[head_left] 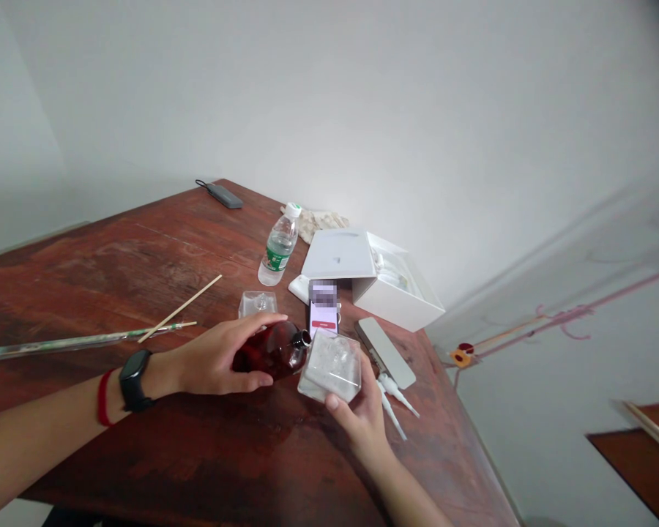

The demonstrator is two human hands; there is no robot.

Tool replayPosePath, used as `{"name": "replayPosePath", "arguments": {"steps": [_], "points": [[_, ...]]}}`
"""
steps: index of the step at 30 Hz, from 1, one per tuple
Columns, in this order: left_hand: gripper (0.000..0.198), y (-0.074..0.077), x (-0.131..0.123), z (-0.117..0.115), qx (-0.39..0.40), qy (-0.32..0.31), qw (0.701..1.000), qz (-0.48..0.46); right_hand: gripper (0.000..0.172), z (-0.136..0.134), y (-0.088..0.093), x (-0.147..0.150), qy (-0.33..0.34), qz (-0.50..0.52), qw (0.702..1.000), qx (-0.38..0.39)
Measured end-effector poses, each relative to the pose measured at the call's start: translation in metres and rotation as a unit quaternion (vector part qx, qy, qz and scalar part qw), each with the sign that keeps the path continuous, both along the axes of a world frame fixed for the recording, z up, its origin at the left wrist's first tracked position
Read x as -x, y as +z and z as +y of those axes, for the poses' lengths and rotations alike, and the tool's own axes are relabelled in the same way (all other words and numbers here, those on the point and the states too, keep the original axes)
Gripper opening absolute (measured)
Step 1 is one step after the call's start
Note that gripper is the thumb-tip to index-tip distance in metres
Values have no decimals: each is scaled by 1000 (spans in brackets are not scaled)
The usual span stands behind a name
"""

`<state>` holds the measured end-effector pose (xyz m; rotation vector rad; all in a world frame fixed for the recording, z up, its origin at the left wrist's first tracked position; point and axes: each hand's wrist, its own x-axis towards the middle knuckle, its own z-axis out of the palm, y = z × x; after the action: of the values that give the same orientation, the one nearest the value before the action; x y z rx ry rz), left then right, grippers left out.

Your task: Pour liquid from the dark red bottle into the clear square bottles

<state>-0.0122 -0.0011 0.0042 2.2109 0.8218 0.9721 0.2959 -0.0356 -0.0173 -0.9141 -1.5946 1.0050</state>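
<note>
My left hand (222,357) is wrapped round a dark amber bottle (277,351), which lies tilted with its uncapped neck toward the right. In my right hand (359,406) is a clear square container (331,366), gripped at its side and lower edge. The bottle's mouth is beside the container's upper left corner; whether they touch I cannot tell. Another clear square container (257,303) stands behind my left fingers, partly hidden by them. White pump dispenser heads (391,395) with tubes lie to the right of my right hand.
A water bottle (279,247), a phone (324,311) and an open white box (398,293) stand farther back. A grey slab-like object (385,353) lies at the right. Wooden sticks (181,307) and a long wrapped item (60,344) are at the left, on the wooden table (88,271).
</note>
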Motion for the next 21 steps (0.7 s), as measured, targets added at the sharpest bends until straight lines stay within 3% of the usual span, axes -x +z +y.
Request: {"name": "replayPosePath", "arguments": {"steps": [13,21], "points": [[82,-5,0,3,-2,-6,1000,10,70,-3,4,7,-27,57,996,59],[85,-11,1,6,2,-10,1000,5,70,-1,8,6,-10,68,997,45]]}}
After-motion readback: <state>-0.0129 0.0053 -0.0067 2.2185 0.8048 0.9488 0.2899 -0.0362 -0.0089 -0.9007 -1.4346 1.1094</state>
